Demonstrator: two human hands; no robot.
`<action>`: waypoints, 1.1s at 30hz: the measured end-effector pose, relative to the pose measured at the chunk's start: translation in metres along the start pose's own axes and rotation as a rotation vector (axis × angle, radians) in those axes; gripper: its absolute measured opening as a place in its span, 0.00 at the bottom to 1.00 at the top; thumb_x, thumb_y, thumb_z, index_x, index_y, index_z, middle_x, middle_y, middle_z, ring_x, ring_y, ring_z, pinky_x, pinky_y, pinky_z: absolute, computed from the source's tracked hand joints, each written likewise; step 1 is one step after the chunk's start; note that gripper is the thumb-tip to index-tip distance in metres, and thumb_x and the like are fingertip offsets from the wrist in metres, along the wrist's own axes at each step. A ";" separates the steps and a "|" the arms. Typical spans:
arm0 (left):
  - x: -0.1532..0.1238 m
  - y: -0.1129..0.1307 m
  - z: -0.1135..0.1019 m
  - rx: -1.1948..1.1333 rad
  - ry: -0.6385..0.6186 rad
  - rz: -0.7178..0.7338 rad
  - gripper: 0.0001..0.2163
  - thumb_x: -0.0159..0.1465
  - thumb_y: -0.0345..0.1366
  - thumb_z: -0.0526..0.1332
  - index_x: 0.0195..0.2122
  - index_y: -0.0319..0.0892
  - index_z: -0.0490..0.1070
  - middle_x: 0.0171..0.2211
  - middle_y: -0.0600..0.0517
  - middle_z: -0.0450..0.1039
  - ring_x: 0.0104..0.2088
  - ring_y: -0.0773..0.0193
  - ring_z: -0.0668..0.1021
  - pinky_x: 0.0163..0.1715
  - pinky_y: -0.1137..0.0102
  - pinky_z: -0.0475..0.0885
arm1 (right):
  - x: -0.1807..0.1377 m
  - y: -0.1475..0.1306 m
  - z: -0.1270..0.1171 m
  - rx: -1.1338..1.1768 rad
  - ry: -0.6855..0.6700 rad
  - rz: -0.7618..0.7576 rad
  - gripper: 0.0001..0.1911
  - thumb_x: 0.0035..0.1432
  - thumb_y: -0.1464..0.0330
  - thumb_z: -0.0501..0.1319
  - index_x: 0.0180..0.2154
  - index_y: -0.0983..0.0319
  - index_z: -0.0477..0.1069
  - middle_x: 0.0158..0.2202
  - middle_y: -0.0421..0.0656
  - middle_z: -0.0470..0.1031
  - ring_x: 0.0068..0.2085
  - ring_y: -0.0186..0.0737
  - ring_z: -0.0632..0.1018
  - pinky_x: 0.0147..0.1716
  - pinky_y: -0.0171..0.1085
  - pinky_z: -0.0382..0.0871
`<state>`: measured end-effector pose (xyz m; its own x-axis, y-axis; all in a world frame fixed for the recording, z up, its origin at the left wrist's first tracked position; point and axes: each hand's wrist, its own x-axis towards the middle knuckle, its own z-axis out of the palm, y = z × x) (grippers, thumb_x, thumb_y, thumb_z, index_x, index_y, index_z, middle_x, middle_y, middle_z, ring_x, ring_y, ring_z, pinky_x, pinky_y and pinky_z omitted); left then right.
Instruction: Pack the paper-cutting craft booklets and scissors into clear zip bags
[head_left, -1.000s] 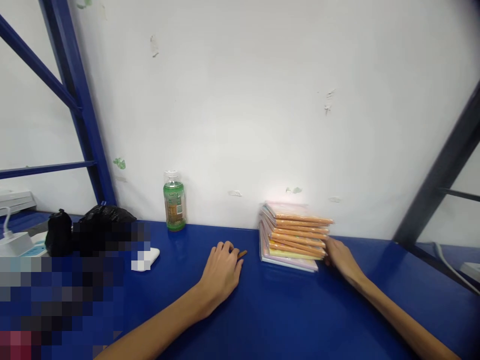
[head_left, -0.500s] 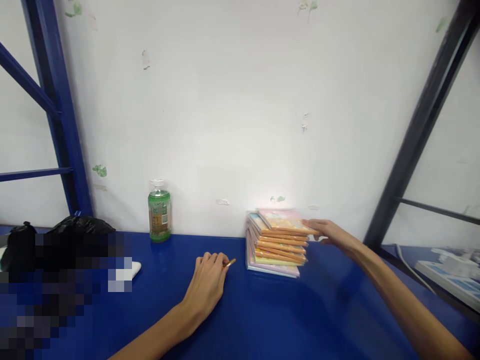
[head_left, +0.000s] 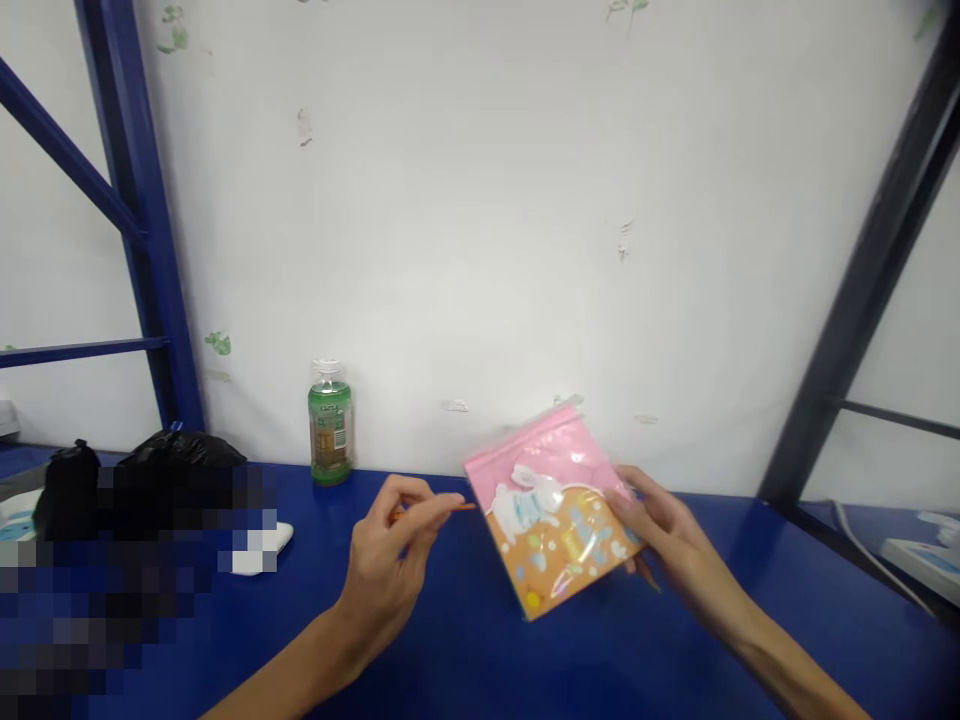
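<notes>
My right hand (head_left: 660,520) grips a plastic-wrapped booklet (head_left: 555,510) by its right edge, thumb on the front. Its pink and orange cover shows a white rabbit, and it is held tilted above the blue table (head_left: 465,650). To its left, my left hand (head_left: 397,540) is closed around a thin orange stick-like thing (head_left: 465,506) whose kind I cannot make out. The tip of that thing points right, close to the booklet's left edge; whether they touch is unclear. The stack of booklets is not visible; the raised booklet covers that area.
A green-labelled bottle (head_left: 331,430) stands against the white wall (head_left: 465,200). Black plastic bags (head_left: 180,455) and a white object (head_left: 262,550), partly blurred out, lie at the left. Metal posts (head_left: 847,270) rise at both sides; a cable and a white power strip (head_left: 922,560) are at the right.
My right hand has moved from the stack's top, bringing a booklet forward with its cover facing me. My left hand has risen off the table and turned, still gripping the orange thing.
</notes>
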<state>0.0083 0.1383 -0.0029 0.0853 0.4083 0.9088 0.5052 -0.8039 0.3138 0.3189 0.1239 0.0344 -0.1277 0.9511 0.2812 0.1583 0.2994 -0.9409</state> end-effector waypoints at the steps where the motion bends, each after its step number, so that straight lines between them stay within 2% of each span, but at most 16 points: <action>1: -0.002 0.000 -0.001 0.009 -0.025 0.047 0.16 0.70 0.27 0.59 0.50 0.58 0.77 0.38 0.57 0.70 0.33 0.73 0.75 0.33 0.77 0.69 | -0.003 0.002 0.006 -0.031 -0.031 0.006 0.28 0.64 0.49 0.62 0.58 0.58 0.67 0.22 0.36 0.70 0.20 0.34 0.71 0.15 0.29 0.62; 3: -0.004 0.000 -0.001 0.030 -0.084 0.091 0.17 0.69 0.26 0.60 0.50 0.58 0.79 0.38 0.56 0.72 0.33 0.72 0.75 0.32 0.77 0.69 | -0.008 0.006 0.015 -0.078 -0.086 0.018 0.27 0.65 0.49 0.62 0.58 0.57 0.68 0.26 0.37 0.72 0.21 0.33 0.71 0.17 0.29 0.63; 5: -0.005 -0.001 0.000 0.051 -0.126 0.062 0.15 0.69 0.28 0.61 0.51 0.56 0.79 0.37 0.54 0.74 0.34 0.69 0.76 0.32 0.75 0.69 | -0.012 0.010 0.020 -0.112 -0.121 0.028 0.26 0.65 0.50 0.61 0.58 0.56 0.70 0.29 0.38 0.73 0.23 0.32 0.70 0.19 0.30 0.64; 8: -0.003 0.001 0.004 0.076 -0.177 -0.068 0.12 0.70 0.31 0.61 0.50 0.52 0.80 0.36 0.53 0.75 0.34 0.68 0.77 0.32 0.74 0.71 | -0.014 0.015 0.023 -0.134 -0.148 0.037 0.25 0.66 0.50 0.60 0.58 0.55 0.70 0.28 0.38 0.71 0.24 0.33 0.70 0.20 0.30 0.66; 13: 0.002 0.005 0.005 0.088 -0.232 -0.254 0.12 0.72 0.35 0.58 0.49 0.52 0.81 0.37 0.53 0.74 0.32 0.68 0.77 0.25 0.76 0.68 | -0.015 0.015 0.024 -0.129 -0.173 0.039 0.25 0.68 0.50 0.58 0.59 0.56 0.68 0.29 0.38 0.72 0.24 0.32 0.69 0.20 0.30 0.64; 19: 0.007 0.005 0.001 0.070 -0.238 -0.288 0.12 0.72 0.36 0.58 0.49 0.51 0.81 0.38 0.52 0.74 0.35 0.65 0.76 0.31 0.71 0.69 | -0.015 0.012 0.025 -0.147 -0.170 0.019 0.24 0.68 0.50 0.59 0.58 0.56 0.69 0.29 0.38 0.71 0.24 0.32 0.68 0.20 0.30 0.64; 24: 0.013 0.013 -0.006 -0.020 -0.267 -0.254 0.14 0.71 0.33 0.56 0.49 0.49 0.80 0.39 0.51 0.75 0.40 0.63 0.76 0.40 0.67 0.70 | -0.016 0.014 0.024 -0.179 -0.168 -0.005 0.24 0.68 0.50 0.58 0.59 0.56 0.69 0.27 0.37 0.68 0.24 0.33 0.69 0.19 0.29 0.65; 26: 0.015 0.016 -0.007 -0.069 -0.270 -0.275 0.12 0.70 0.34 0.59 0.50 0.49 0.79 0.40 0.51 0.77 0.40 0.62 0.76 0.39 0.68 0.69 | -0.017 0.014 0.024 -0.185 -0.180 -0.019 0.25 0.68 0.51 0.58 0.59 0.56 0.69 0.27 0.37 0.69 0.24 0.32 0.68 0.19 0.29 0.65; 28: 0.016 0.019 -0.007 -0.116 -0.258 -0.340 0.10 0.68 0.38 0.63 0.50 0.48 0.77 0.39 0.52 0.79 0.34 0.64 0.75 0.31 0.70 0.67 | -0.018 0.012 0.025 -0.188 -0.184 -0.029 0.25 0.68 0.51 0.58 0.60 0.57 0.69 0.27 0.37 0.70 0.24 0.32 0.68 0.19 0.29 0.65; 30: 0.017 0.020 -0.006 -0.168 -0.247 -0.418 0.11 0.66 0.42 0.66 0.48 0.48 0.74 0.36 0.55 0.81 0.25 0.68 0.68 0.24 0.71 0.61 | -0.020 0.010 0.027 -0.191 -0.174 -0.023 0.26 0.68 0.51 0.58 0.60 0.58 0.69 0.28 0.38 0.70 0.24 0.33 0.68 0.20 0.30 0.66; 33: 0.019 0.020 -0.005 -0.248 -0.250 -0.499 0.13 0.63 0.46 0.68 0.45 0.47 0.73 0.31 0.57 0.80 0.21 0.70 0.61 0.22 0.72 0.57 | -0.021 0.008 0.030 -0.197 -0.150 0.006 0.27 0.67 0.50 0.59 0.60 0.57 0.70 0.29 0.39 0.71 0.25 0.34 0.69 0.21 0.31 0.67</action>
<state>0.0163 0.1278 0.0222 0.1037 0.8266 0.5532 0.3235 -0.5540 0.7671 0.2930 0.1035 0.0154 -0.2678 0.9356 0.2302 0.3452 0.3163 -0.8836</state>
